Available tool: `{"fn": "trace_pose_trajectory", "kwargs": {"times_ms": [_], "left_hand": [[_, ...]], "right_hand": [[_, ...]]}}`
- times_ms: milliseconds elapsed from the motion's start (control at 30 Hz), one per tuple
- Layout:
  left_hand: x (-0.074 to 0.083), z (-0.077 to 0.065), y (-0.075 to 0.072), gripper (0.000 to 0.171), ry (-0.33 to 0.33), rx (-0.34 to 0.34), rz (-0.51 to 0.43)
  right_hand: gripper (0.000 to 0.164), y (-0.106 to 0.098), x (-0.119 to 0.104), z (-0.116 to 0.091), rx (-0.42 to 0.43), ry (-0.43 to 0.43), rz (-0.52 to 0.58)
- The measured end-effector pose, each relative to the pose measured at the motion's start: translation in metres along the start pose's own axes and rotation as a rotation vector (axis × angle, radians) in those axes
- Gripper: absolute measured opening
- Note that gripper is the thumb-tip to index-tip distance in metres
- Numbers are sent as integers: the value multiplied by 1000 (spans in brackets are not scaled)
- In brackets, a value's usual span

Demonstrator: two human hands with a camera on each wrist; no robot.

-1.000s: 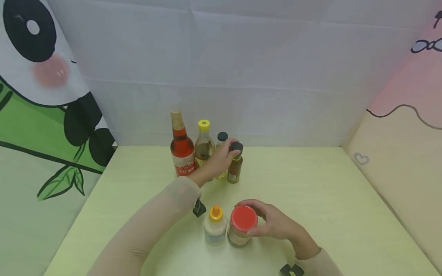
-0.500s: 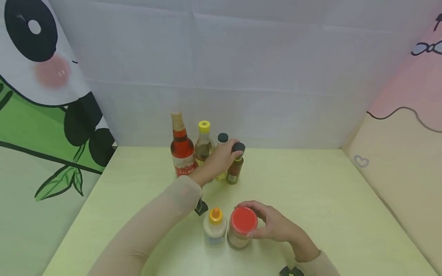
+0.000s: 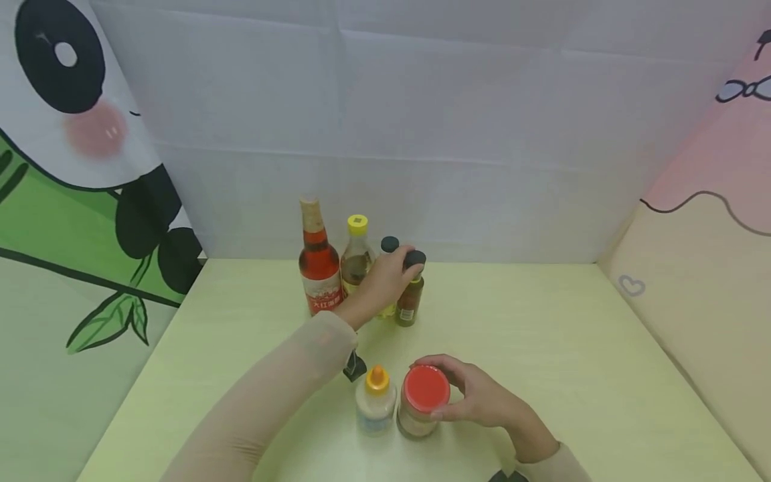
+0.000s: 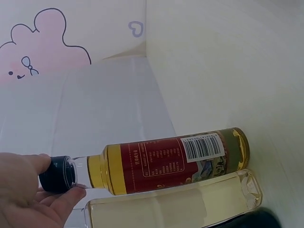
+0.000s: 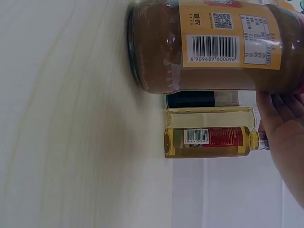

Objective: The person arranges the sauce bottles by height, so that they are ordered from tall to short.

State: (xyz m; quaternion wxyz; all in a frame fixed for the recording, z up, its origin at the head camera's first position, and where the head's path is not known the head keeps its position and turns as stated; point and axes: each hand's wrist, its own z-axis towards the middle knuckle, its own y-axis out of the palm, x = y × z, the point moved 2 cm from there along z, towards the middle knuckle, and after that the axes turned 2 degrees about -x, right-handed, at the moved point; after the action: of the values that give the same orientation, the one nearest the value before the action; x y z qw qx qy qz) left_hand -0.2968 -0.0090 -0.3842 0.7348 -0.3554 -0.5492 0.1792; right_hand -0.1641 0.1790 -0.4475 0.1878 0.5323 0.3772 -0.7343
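Note:
My left hand (image 3: 385, 278) pinches the black cap (image 4: 57, 174) of a small oil bottle (image 4: 161, 164) with a red and yellow label. That bottle stands at the right end of a row of bottles, close against a clear bottle of pale liquid (image 4: 156, 206). Nearer to me, my right hand (image 3: 482, 398) grips a jar of brown paste (image 5: 213, 47) round its upper part, thumb and fingers just at the red lid (image 3: 426, 388). Left of the jar stands a squeeze bottle (image 3: 376, 405) with an orange nozzle cap. My left hand partly hides the pale-liquid bottle in the head view.
A tall bottle of red vinegar (image 3: 320, 264) and a yellow-capped bottle (image 3: 357, 258) stand left of my left hand, near the back wall (image 3: 482, 201). Beneath everything is a pale wooden table (image 3: 572, 348). Cartoon-printed side panels (image 3: 693, 268) rise at both sides.
Both hands keep their holds. The small oil bottle has tilted very slightly, its cap a little farther right over its base. The whole head view has shifted slightly.

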Motion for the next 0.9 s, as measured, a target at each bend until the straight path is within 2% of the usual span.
{"fn": "trace_pose_trajectory", "kwargs": {"times_ms": [300,433,633,900], "left_hand": [[3,3,2,52,8,20,8],[7,5,4,53,-1,-1,20],[10,10,5,55,-54,-51,67],[14,10,3,57,-41,-50,90]], "right_hand": [[60,-2,2,-1,-1,-10,-9],[60,-3,3,-2,-1,-15,-5],[59,-5,3,-3,4,-20,-9],[59,-8,2,-3,4,-22,8]]}}
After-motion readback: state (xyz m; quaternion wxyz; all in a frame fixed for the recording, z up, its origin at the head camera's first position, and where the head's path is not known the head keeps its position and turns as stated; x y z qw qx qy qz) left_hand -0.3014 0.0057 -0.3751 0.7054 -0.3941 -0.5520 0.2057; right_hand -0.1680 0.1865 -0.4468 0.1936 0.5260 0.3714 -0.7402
